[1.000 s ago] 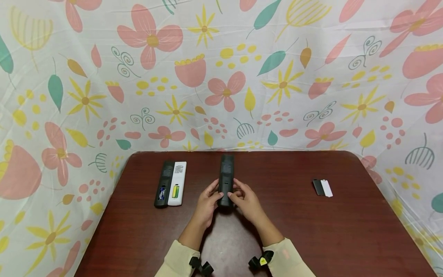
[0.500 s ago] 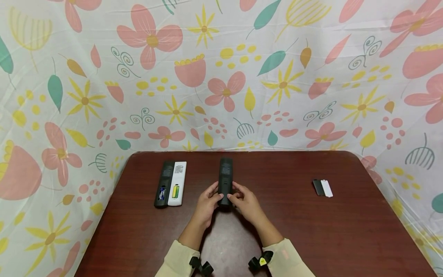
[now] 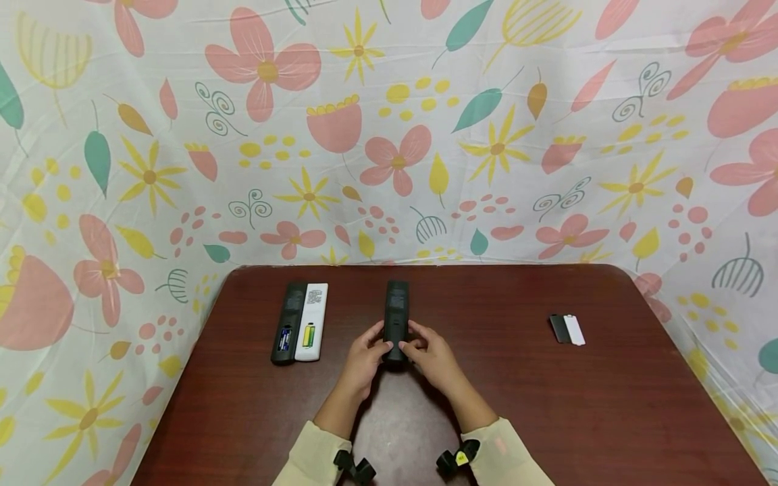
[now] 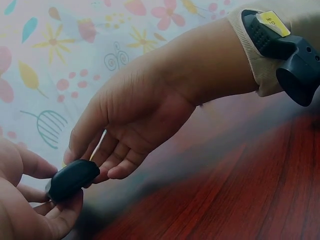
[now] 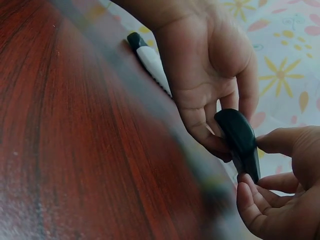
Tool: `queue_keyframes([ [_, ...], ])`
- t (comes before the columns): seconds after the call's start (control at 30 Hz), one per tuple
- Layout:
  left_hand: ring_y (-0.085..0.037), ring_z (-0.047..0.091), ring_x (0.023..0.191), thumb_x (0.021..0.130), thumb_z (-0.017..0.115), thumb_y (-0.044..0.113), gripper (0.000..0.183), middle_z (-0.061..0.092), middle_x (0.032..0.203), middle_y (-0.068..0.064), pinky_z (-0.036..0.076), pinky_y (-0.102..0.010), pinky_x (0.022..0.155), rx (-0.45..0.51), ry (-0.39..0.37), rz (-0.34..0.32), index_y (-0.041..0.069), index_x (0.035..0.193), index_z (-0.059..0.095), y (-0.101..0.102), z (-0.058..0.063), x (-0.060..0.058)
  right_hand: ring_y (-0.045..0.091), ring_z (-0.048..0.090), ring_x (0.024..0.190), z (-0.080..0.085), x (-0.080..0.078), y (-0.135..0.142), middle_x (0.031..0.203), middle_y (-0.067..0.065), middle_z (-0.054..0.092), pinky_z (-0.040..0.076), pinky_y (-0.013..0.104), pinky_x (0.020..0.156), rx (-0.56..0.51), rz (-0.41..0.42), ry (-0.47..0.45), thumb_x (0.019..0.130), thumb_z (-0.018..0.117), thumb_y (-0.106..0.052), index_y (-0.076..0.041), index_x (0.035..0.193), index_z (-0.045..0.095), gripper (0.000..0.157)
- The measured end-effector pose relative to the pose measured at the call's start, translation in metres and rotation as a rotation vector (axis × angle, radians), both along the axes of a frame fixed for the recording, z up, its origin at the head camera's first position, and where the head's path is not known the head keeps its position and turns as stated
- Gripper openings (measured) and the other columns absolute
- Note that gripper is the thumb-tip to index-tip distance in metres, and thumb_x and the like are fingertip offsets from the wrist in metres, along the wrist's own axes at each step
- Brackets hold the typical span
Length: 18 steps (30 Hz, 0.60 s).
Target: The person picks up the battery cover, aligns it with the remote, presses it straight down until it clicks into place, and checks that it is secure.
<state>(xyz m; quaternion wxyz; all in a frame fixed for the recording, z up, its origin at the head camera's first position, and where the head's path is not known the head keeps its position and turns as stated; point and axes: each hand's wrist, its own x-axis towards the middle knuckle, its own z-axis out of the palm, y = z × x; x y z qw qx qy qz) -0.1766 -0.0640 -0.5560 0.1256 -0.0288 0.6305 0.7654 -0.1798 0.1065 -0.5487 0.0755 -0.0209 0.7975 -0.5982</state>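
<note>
A black remote control [image 3: 396,310] is held back side up between both hands at the table's middle. My left hand [image 3: 362,358] grips its left edge near the lower end, thumb on top and fingers at the side. On the right edge, my right hand [image 3: 434,354] grips it the same way, the two thumbs close together. The left wrist view shows the remote's rounded black end [image 4: 74,181] pinched from both sides. In the right wrist view this end [image 5: 237,130] is tilted, clear of the table, and no batteries show on it.
To the left lie a black remote [image 3: 288,324] and a white remote [image 3: 312,320] side by side, battery compartments uncovered, batteries inside. On the right are a black battery cover [image 3: 558,329] and a white one [image 3: 573,330]. A floral cloth [image 3: 389,135] hangs behind the brown table [image 3: 516,405].
The remote's far end has dipped slightly toward me, so its back looks shorter and lower. Both hands keep their grip and have shifted only a little. The other things lie unmoved.
</note>
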Motion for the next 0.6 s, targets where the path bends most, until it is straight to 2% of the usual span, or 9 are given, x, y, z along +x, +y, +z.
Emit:
queue_keyframes([
  [0.13, -0.018, 0.065, 0.107, 0.098, 0.056, 0.008, 0.060, 0.058, 0.136, -0.030, 0.050, -0.026, 0.089, -0.011, -0.005, 0.008, 0.001, 0.154, 0.038, -0.0004, 0.0001, 0.0003, 0.021, 0.067, 0.102, 0.0009, 0.0012, -0.0003, 0.136, 0.018, 0.059, 0.055, 0.027, 0.072, 0.003, 0.003, 0.003, 0.094, 0.072, -0.021, -0.003, 0.147, 0.050, 0.060],
  [0.37, -0.021, 0.064, 0.112, 0.098, 0.058, 0.010, 0.059, 0.058, 0.138, -0.027, 0.050, -0.026, 0.090, -0.050, -0.022, 0.018, 0.004, 0.154, 0.040, -0.0013, 0.0002, 0.0001, 0.023, 0.067, 0.106, 0.0016, 0.0016, -0.0013, 0.140, 0.018, 0.058, 0.056, 0.029, 0.074, 0.012, 0.003, -0.023, 0.095, 0.071, -0.023, -0.004, 0.149, 0.048, 0.062],
  [0.6, -0.024, 0.063, 0.118, 0.098, 0.057, 0.011, 0.058, 0.056, 0.141, -0.027, 0.050, -0.027, 0.091, -0.068, -0.017, 0.011, 0.003, 0.153, 0.041, -0.0023, 0.0009, 0.0003, 0.023, 0.067, 0.109, 0.0004, 0.0009, 0.0001, 0.140, 0.019, 0.058, 0.057, 0.030, 0.076, 0.011, 0.015, -0.030, 0.095, 0.071, -0.027, -0.003, 0.149, 0.047, 0.064],
])
